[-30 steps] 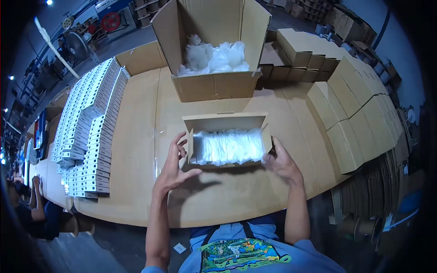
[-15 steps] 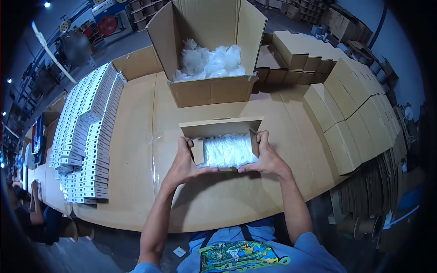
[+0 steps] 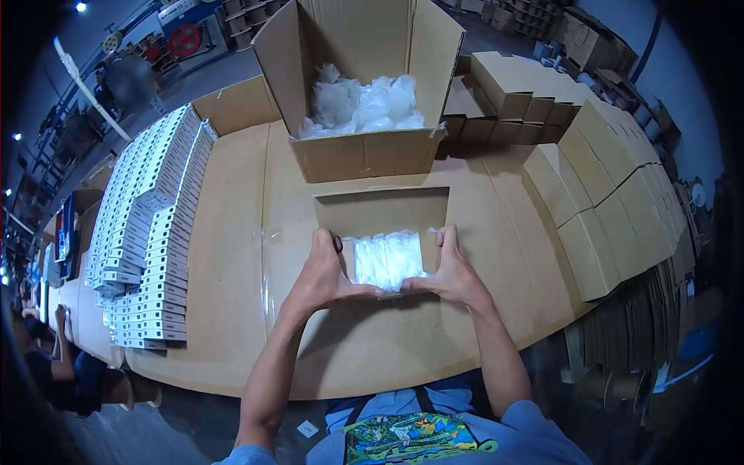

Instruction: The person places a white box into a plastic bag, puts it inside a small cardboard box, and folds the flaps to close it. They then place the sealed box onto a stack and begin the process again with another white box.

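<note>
A small open cardboard box [image 3: 381, 203] sits between my hands near the middle of the table, its lid flap raised at the back. Clear plastic-wrapped contents [image 3: 387, 260] fill its inside. My left hand [image 3: 318, 276] grips the box's left side, fingers at the side flap and thumb along the front edge. On the right side, my right hand [image 3: 456, 273] holds it in the same way, its thumb reaching toward the left thumb. Behind it stands a large open carton [image 3: 364, 157] with crumpled clear plastic bags [image 3: 368, 106] inside.
Stacked small white boxes [image 3: 139, 225] line the left of the cardboard-covered table [image 3: 225, 310]. Closed brown boxes [image 3: 612, 201] are piled at the right, with more brown boxes [image 3: 515, 97] at the back right. A co-worker's arm [image 3: 60, 341] shows at the far left.
The box's back flap stands more upright and its side flaps have shifted. Both hands have moved slightly, and the wrapped contents look narrower between them.
</note>
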### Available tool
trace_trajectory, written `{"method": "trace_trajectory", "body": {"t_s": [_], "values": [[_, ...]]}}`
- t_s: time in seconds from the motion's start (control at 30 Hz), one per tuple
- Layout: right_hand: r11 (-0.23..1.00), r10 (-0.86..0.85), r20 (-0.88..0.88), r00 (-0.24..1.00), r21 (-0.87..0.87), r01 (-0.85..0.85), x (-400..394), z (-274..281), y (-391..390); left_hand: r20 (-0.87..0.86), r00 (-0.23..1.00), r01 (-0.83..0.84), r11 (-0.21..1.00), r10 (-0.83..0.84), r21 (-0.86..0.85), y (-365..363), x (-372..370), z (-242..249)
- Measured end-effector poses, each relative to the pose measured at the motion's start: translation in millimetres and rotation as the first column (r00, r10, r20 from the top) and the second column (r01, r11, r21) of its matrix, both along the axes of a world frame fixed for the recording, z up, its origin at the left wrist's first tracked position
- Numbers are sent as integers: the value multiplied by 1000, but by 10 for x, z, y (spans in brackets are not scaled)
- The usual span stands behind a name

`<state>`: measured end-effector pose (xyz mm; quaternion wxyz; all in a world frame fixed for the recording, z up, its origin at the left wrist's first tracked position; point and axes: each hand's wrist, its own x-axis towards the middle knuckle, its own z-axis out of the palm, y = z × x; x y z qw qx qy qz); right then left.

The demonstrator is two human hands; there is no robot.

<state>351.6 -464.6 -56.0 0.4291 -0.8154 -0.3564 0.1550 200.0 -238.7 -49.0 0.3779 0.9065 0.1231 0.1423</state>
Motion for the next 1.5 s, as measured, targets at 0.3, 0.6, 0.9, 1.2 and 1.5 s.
{"method": "trace_trajectory", "body": {"t_s": [0.3, 0.6, 0.9, 1.2, 1.5], "values": [[998, 31, 40, 999, -58, -28, -76, 146, 22, -126, 992, -1, 997, 10, 72, -79, 0, 72], [976, -86, 138, 987, -185, 111, -201, 186, 150, -26, 985, -168, 976, 173, 138, -268, -15, 55], [961, -234, 165, 958, -107, 254, -268, 142, 233, -14, 962, -275, 961, 274, -37, -309, 19, 89], [904, -401, 323, 857, -13, 427, -445, -29, 235, 566, 803, -68, 972, 186, -224, -287, -188, -528], [699, -515, -163, 842, 488, 522, -829, -135, 105, 604, 763, 35, 919, 229, -392, -288, -167, -610]]}}
